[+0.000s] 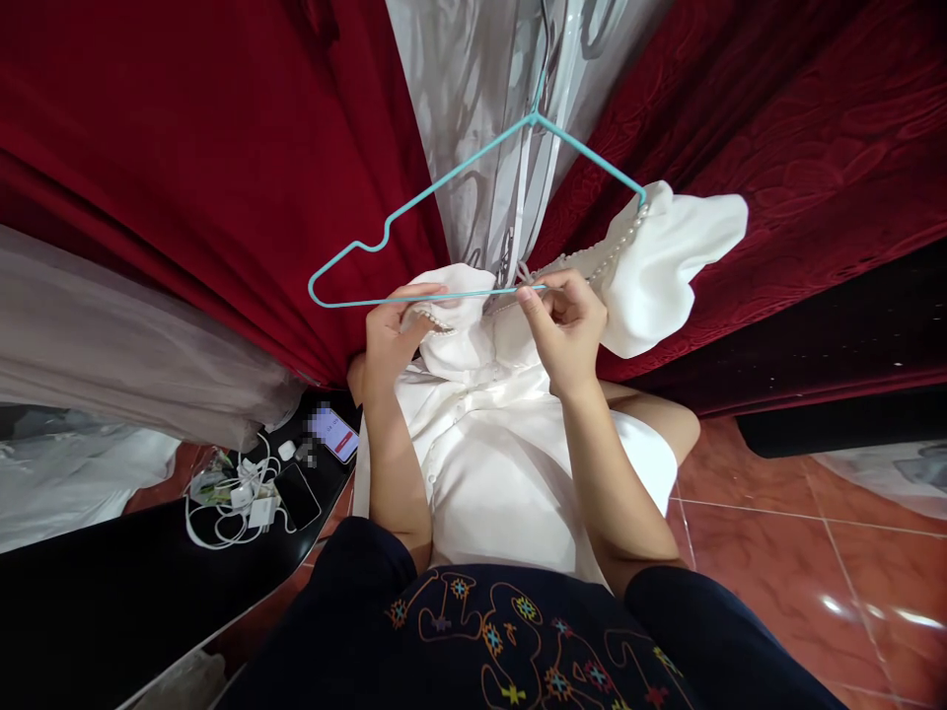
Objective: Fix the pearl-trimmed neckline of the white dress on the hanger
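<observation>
A white dress (510,483) with pearl trim lies over my lap, its skirt spreading down between my forearms. My left hand (394,340) is closed on the pearl-edged sleeve (463,340) at the left, its fingers just by the lower bar of a light blue clothes hanger (459,170). That end of the hanger is outside the dress. My right hand (568,330) pinches the hanger's lower bar between thumb and fingers. The hanger's right arm goes into the other puffed sleeve (651,286), whose pearl strap rests near the hanger's shoulder.
Red curtains or gowns (222,148) hang on both sides, with sheer white fabric (473,99) between. On a black bench (110,582) at the left lie a lit phone (336,434), a dark phone (298,495) and white cables (244,503). The floor (784,552) is red tile.
</observation>
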Motion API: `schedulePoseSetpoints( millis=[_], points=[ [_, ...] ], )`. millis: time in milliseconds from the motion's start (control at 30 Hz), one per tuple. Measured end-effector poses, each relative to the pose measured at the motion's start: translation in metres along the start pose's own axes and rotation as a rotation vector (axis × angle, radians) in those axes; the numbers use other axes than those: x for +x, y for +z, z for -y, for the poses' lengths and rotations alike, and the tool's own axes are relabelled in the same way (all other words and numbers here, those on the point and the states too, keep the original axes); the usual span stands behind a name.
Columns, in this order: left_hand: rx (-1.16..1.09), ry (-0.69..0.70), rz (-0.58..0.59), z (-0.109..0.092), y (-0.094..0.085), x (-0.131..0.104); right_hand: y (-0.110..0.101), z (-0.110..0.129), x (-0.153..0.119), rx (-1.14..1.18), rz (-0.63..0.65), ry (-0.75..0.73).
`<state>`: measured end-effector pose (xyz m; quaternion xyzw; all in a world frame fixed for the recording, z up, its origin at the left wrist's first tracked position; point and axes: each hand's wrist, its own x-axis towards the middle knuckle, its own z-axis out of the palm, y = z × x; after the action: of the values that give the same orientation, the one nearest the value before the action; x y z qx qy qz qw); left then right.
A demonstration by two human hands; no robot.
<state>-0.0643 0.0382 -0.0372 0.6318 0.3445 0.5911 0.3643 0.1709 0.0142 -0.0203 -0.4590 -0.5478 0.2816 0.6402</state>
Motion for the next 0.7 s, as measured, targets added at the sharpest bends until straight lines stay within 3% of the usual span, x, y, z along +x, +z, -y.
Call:
schedulePoseSetpoints(
  millis=[100, 300, 433, 700],
  points=[
    [-0.098, 0.074, -0.003, -0.008, 0.028, 0.001, 0.000, 0.000, -0.001, 0.014, 0.011, -0.006],
    [-0.252, 0.071, 0.022, -0.021, 0.075, -0.002, -0.002, -0.005, -0.002, 0.017, -0.003, -0.005],
    [-0.240, 0.128, -0.053, -0.022, 0.080, -0.001, -0.005, -0.006, -0.002, -0.068, -0.064, -0.072],
    [-0.169, 0.084, -0.203, -0.023, 0.080, -0.001, -0.039, -0.011, 0.020, -0.456, -0.423, -0.330]
  ],
)
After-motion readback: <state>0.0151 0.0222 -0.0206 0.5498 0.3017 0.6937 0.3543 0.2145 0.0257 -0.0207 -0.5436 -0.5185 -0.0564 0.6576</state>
